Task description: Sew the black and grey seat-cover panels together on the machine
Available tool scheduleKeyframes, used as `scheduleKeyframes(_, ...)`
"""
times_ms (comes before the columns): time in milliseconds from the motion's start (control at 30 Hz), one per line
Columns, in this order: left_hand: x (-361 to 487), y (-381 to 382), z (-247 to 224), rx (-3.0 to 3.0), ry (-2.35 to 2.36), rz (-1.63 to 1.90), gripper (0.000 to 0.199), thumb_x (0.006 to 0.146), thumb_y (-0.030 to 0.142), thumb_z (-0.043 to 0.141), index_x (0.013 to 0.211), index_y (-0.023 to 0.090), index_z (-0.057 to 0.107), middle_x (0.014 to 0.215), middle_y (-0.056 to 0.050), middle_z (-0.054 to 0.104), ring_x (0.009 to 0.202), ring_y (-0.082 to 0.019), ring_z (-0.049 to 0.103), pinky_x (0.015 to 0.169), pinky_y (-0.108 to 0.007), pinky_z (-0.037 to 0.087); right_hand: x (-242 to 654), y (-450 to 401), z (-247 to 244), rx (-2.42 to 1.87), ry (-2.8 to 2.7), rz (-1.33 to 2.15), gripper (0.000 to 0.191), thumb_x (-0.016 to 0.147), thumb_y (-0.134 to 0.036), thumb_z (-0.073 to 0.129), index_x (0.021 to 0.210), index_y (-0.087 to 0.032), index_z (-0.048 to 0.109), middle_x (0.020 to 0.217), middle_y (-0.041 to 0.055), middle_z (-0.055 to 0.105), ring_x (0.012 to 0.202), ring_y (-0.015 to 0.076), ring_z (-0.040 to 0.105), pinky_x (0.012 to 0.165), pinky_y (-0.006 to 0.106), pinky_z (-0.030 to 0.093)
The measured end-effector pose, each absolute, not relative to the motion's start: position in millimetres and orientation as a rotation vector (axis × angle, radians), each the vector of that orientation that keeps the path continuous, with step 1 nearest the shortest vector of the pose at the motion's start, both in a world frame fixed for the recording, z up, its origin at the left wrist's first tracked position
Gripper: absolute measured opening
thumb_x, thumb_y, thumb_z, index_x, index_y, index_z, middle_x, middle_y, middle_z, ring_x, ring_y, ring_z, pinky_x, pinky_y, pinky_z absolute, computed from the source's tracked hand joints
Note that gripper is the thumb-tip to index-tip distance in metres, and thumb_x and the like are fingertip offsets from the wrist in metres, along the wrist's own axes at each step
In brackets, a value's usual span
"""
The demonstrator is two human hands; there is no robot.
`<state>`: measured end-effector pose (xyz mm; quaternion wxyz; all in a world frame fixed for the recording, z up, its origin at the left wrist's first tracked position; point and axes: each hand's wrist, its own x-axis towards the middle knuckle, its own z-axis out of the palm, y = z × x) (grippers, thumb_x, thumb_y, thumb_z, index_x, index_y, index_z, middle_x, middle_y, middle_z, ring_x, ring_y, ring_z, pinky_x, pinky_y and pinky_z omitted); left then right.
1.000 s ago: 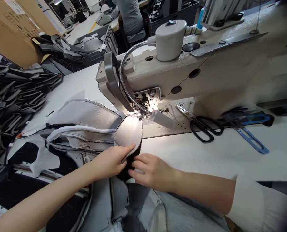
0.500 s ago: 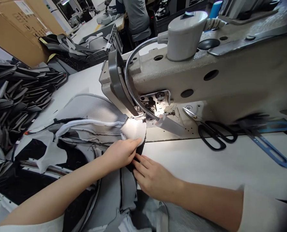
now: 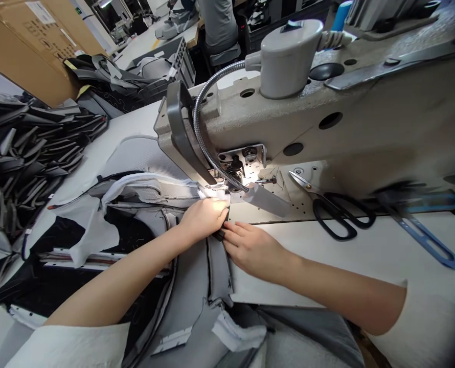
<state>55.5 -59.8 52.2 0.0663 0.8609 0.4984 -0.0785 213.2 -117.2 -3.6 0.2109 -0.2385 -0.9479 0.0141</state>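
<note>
My left hand (image 3: 203, 219) grips the gray cloth (image 3: 135, 156) right by the sewing machine foot (image 3: 227, 186). My right hand (image 3: 252, 250) holds its dark edge (image 3: 220, 233) with bent fingers (image 3: 237, 228).

A gooseneck lamp (image 3: 195, 120) glares brightly; the corners blur dark.

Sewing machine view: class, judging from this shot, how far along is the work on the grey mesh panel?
Done: a white strip already runs along the grey mesh panel. In hand: the left hand and right hand hold the layers at the needle of the sewing machine. Left: the dark cut pieces stacked alongside look unworked, though any link to this panel cannot be told.
</note>
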Motion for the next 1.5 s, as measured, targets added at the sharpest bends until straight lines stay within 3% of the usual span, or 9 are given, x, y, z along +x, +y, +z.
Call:
scheduleKeyframes(333, 52, -42, 20, 2.766, 1.457, -0.096, 0.038, 0.092, 0.027, 0.031, 0.083, 0.016, 0.067, 0.080, -0.010, 0.064, 0.086, -0.022, 0.058, 0.070, -0.030, 0.044, 227, -95, -6, -0.844, -2.519, 0.179, 0.022, 0.085, -0.018, 0.046, 0.100, -0.010, 0.060, 0.120, 0.0161, 0.053, 0.118, 0.0268, 0.042, 0.094, 0.041, 0.040)
scheduleKeyframes(500, 58, -57, 37, 2.721, 1.516, -0.196, 0.036, 0.093, 0.029, 0.031, 0.093, 0.016, 0.065, 0.094, -0.012, 0.061, 0.095, -0.025, 0.055, 0.081, -0.035, 0.043, 233, -112, 3, -0.618, -2.581, 0.458, 0.022, 0.082, -0.036, 0.057, 0.084, -0.014, 0.062, 0.098, 0.0116, 0.058, 0.096, 0.0246, 0.050, 0.091, 0.043, 0.039)
scheduleKeyframes(567, 59, -79, 55, 2.699, 1.597, -0.173, 0.038, 0.090, 0.040, 0.039, 0.111, 0.015, 0.060, 0.107, -0.014, 0.057, 0.102, -0.028, 0.050, 0.087, -0.040, 0.041, 225, -126, 9, -0.396, -2.627, 0.686, 0.029, 0.076, -0.042, 0.064, 0.082, -0.013, 0.060, 0.089, 0.0093, 0.059, 0.088, 0.0226, 0.051, 0.090, 0.042, 0.039)
scheduleKeyframes(700, 45, -121, 95, 2.500, 1.719, -0.335, 0.083, 0.072, 0.060, 0.057, 0.140, 0.021, 0.033, 0.119, -0.014, 0.050, 0.107, -0.035, 0.047, 0.089, -0.050, 0.039, 184, -150, 22, -0.271, -2.399, 1.687, 0.046, 0.080, -0.047, 0.059, 0.105, -0.009, 0.054, 0.072, 0.0007, 0.057, 0.063, 0.0135, 0.052, 0.064, 0.027, 0.046)
scheduleKeyframes(867, 18, -114, 100, 2.099, 1.513, -0.491, 0.081, 0.071, 0.018, 0.051, 0.146, 0.015, 0.019, 0.135, -0.015, 0.046, 0.122, -0.028, 0.045, 0.100, -0.040, 0.039, 150, -158, 36, -0.244, -1.676, 2.237, 0.054, 0.086, -0.034, 0.055, 0.130, -0.010, 0.036, 0.097, 0.0046, 0.062, 0.081, 0.0132, 0.060, 0.067, 0.021, 0.047)
scheduleKeyframes(1033, 7, -93, 60, 2.014, 1.429, -0.107, 0.072, 0.065, 0.001, 0.034, 0.135, 0.016, 0.043, 0.138, -0.004, 0.046, 0.129, -0.018, 0.041, 0.109, -0.037, 0.031, 182, -148, 45, -0.401, -2.016, 1.932, 0.050, 0.091, -0.037, 0.045, 0.134, -0.012, 0.040, 0.111, 0.0092, 0.062, 0.097, 0.0150, 0.060, 0.072, 0.021, 0.048)
scheduleKeyframes(1200, 6, -95, 49, 1.956, 1.392, 0.225, 0.064, 0.066, 0.004, 0.035, 0.128, 0.014, 0.051, 0.131, -0.004, 0.053, 0.124, -0.018, 0.046, 0.109, -0.040, 0.031, 198, -127, 19, -0.750, -2.489, 0.820, 0.027, 0.090, -0.020, 0.041, 0.105, -0.016, 0.064, 0.094, 0.0084, 0.066, 0.091, 0.0185, 0.060, 0.079, 0.031, 0.046)
scheduleKeyframes(1333, 8, -88, 53, 1.933, 1.495, 0.206, 0.059, 0.074, 0.020, 0.049, 0.133, 0.015, 0.045, 0.134, -0.007, 0.050, 0.124, -0.022, 0.046, 0.108, -0.040, 0.032, 185, -114, -8, -0.757, -2.538, 0.158, 0.028, 0.086, -0.014, 0.045, 0.108, -0.006, 0.060, 0.118, 0.0204, 0.057, 0.119, 0.0287, 0.046, 0.093, 0.043, 0.040)
scheduleKeyframes(1500, 14, -74, 64, 1.969, 1.318, 0.027, 0.049, 0.073, 0.016, 0.043, 0.121, 0.016, 0.055, 0.127, -0.005, 0.057, 0.121, -0.021, 0.049, 0.107, -0.035, 0.033, 174, -117, -8, -0.772, -2.701, -0.113, 0.038, 0.088, -0.014, 0.040, 0.118, 0.004, 0.055, 0.123, 0.0266, 0.054, 0.112, 0.0323, 0.053, 0.082, 0.041, 0.047)
